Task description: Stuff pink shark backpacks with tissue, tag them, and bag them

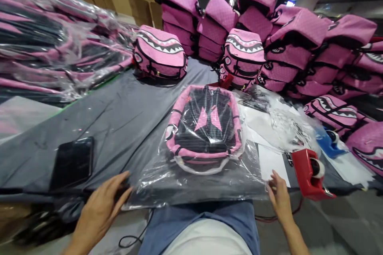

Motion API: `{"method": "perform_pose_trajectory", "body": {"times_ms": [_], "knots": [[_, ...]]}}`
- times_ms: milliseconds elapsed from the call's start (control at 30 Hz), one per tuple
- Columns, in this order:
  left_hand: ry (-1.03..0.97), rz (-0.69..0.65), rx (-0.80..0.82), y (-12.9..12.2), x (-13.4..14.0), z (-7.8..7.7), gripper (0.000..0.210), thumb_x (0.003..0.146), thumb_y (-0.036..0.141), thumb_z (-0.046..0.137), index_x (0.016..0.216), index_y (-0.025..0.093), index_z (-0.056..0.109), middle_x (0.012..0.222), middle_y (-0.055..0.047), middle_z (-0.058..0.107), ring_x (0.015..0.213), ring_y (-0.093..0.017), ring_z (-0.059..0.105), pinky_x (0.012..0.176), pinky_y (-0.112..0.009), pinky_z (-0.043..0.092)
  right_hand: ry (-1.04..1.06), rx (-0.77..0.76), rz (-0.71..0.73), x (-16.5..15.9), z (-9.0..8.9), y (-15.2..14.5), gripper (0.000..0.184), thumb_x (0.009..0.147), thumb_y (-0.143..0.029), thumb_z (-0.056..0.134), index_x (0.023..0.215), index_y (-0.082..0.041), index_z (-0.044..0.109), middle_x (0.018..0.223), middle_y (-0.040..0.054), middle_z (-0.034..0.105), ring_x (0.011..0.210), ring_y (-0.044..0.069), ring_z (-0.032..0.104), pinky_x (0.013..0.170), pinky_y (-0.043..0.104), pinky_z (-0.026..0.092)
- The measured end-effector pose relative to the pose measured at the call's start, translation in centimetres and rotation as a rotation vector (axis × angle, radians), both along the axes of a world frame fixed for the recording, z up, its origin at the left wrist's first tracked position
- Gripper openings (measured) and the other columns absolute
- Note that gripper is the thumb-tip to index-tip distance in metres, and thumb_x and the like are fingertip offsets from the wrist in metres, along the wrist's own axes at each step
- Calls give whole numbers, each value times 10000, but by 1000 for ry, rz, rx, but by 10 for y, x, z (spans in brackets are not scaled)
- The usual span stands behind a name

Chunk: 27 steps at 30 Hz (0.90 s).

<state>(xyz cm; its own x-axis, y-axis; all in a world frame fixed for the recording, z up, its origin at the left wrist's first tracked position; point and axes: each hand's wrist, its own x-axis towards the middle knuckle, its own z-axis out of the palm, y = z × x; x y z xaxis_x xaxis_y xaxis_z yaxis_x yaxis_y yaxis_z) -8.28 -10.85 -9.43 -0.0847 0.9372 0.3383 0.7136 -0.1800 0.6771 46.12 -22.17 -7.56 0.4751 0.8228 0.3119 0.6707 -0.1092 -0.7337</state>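
Observation:
A pink and black backpack point(206, 131) lies inside a clear plastic bag point(191, 187) in front of me, its black padded back and straps facing up. The bag's loose end spreads toward the table's front edge. My left hand point(103, 203) is beside the bag's left corner, thumb and fingers apart. At the opposite corner is my right hand point(279, 195), its fingers loosely bent and apart near the plastic edge; whether they touch it I cannot tell.
Stacked pink backpacks point(287, 44) line the back and right. Bagged ones point(60, 48) are piled at left. A black phone point(72, 161) lies on the grey-covered table point(119, 103). Red point(308, 171) and blue point(329, 139) tape dispensers, white papers point(271, 163) and clear plastic lie at right.

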Motion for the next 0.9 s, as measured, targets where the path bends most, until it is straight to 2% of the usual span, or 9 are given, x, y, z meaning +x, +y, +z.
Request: {"method": "perform_pose_trajectory", "body": {"times_ms": [100, 200, 333, 467, 567, 667, 733, 833, 900], "knots": [[303, -312, 210, -6, -9, -9, 384, 970, 528, 436, 1092, 330, 742, 1176, 23, 755, 1130, -242, 682, 1065, -448, 476, -373, 104, 187, 3, 2, -9, 246, 897, -424, 657, 1078, -285, 747, 1088, 92, 721, 1001, 239, 693, 902, 404, 579], [228, -502, 123, -4, -6, -5, 409, 1012, 370, 358, 1150, 375, 743, 1210, 19, 752, 1176, -212, 667, 1125, -408, 424, -311, 58, 323, 2, 19, -6, 257, 953, -436, 573, 987, -301, 788, 1033, 81, 753, 995, 241, 705, 937, 428, 571], [-51, -458, -97, 5, -1, 7, 310, 926, 464, 521, 1065, 372, 783, 1098, 14, 786, 1030, -219, 730, 970, -326, 563, 96, 11, 298, -5, 38, 4, 412, 893, -614, 608, 875, -252, 803, 1004, 109, 770, 1029, 289, 701, 950, 459, 563], [-319, -224, -256, 12, 9, 16, 444, 808, 677, 591, 854, 298, 816, 984, -9, 805, 1000, -276, 742, 941, -354, 595, 331, 216, 132, -28, 33, 28, 514, 883, -685, 579, 780, -211, 748, 971, 115, 761, 1031, 283, 685, 944, 436, 543], [-408, -28, -283, 25, 24, 24, 566, 751, 774, 582, 746, 243, 777, 792, -28, 789, 830, -278, 745, 844, -360, 620, 430, 340, -100, -49, 24, 57, 561, 881, -725, 541, 754, -193, 663, 665, 32, 647, 664, 178, 621, 660, 298, 533], [-432, -1, -274, 46, 41, 34, 589, 756, 781, 544, 736, 218, 715, 610, -10, 705, 601, -228, 676, 651, -320, 596, 525, 257, -209, -62, 19, 80, 616, 765, -804, 601, 775, -189, 619, 514, -64, 431, 458, 108, 398, 436, 230, 354], [-337, 3, -196, 58, 53, 40, 596, 786, 773, 492, 779, 215, 701, 610, -13, 694, 580, -226, 658, 637, -329, 567, 578, 189, -213, -64, 17, 87, 669, 699, -844, 616, 813, -185, 616, 507, -84, 382, 447, 101, 356, 413, 226, 313], [-9, -7, 128, 64, 74, 50, 575, 893, 697, 426, 959, 205, 717, 881, -82, 770, 839, -277, 703, 881, -415, 511, 587, 176, -222, -62, 14, 85, 658, 714, -828, 617, 880, -191, 604, 529, -86, 397, 467, 103, 363, 422, 222, 309], [210, -126, 346, 59, 93, 58, 511, 948, 622, 446, 1086, 201, 702, 1036, -108, 760, 991, -285, 676, 1026, -462, 405, 582, 194, -214, -61, 14, 81, 626, 744, -805, 612, 894, -198, 586, 540, -85, 400, 474, 102, 359, 422, 217, 295]]}}
